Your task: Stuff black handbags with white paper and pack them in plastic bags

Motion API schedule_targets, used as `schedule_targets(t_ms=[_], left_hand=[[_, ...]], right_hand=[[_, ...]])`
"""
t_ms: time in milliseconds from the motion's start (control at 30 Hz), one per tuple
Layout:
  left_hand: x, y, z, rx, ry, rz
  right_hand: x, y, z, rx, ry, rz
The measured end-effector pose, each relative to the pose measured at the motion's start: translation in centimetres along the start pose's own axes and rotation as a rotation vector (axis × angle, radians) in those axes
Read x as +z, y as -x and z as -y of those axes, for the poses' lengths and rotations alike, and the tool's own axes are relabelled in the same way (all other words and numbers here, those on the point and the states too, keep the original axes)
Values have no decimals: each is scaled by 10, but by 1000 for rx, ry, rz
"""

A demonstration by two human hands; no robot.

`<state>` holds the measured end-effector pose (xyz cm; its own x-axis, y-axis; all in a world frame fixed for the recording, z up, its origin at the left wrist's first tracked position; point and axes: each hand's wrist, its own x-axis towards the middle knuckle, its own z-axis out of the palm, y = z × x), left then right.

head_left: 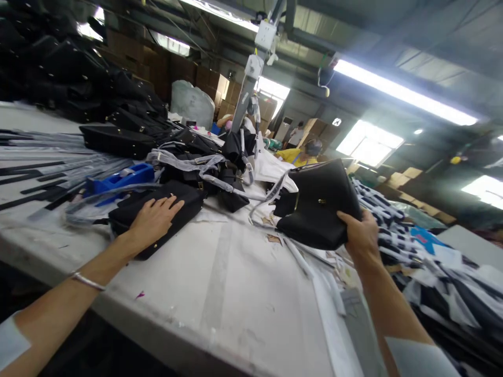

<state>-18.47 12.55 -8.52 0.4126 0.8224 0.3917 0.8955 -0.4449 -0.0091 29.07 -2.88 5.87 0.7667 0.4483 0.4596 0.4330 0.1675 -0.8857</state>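
Note:
My right hand (360, 236) grips the lower corner of a black handbag (316, 207) with gold fittings, held tilted just above the white worktable (236, 293). My left hand (154, 221) lies flat, fingers stretched out, on another black handbag (184, 204) that rests on the table to the left. A plastic-wrapped strap (188, 163) trails between the two bags.
Several black handbags (118, 139) are piled at the back left. A blue tape dispenser (120, 180) sits near my left hand. Black-and-white patterned pieces (396, 230) lie to the right. People work in the background (301, 153). A pole (245, 89) rises from the table.

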Motion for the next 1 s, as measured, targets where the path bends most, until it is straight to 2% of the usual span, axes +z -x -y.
schedule_targets(t_ms=[100, 167, 233, 300, 367, 433, 500, 533, 567, 600, 633, 733, 800, 867, 933, 1000], left_hand=[[-3, 0, -8, 65, -29, -67], [-9, 3, -24, 122, 36, -139], [-14, 11, -50, 177, 192, -169], [-15, 23, -80, 205, 419, -111], [-10, 38, -108, 189, 694, 39], [0, 50, -128, 110, 950, 243], [14, 58, -136, -10, 1096, 392], [20, 61, -137, -70, 1140, 424], [26, 62, -136, -127, 1178, 437], [29, 64, -135, -178, 1218, 439], [32, 64, -133, -224, 1264, 436], [32, 68, -133, -340, 1389, 456], [31, 70, -136, -404, 1441, 481], [31, 72, -141, -466, 1471, 516], [33, 72, -145, -527, 1487, 533], [35, 72, -150, -569, 1537, 555]], right_hand=[[-48, 37, 4, 154, -208, -68], [-69, 78, 1, 264, -268, -151], [-78, 131, -8, 386, -285, -229], [-78, 193, -21, 486, -311, -177], [-75, 258, -34, 619, -392, 19], [-76, 311, -40, 801, -386, 363], [-84, 341, -38, 908, -291, 704], [-89, 343, -34, 906, -226, 819], [-95, 337, -29, 863, -157, 880], [-101, 324, -25, 788, -86, 885], [-105, 304, -21, 683, -12, 846], [-105, 230, -20, 331, 257, 609], [-94, 186, -33, 218, 443, 510], [-78, 158, -55, 253, 555, 525], [-62, 147, -79, 454, 539, 638], [-51, 147, -99, 676, 417, 749]])
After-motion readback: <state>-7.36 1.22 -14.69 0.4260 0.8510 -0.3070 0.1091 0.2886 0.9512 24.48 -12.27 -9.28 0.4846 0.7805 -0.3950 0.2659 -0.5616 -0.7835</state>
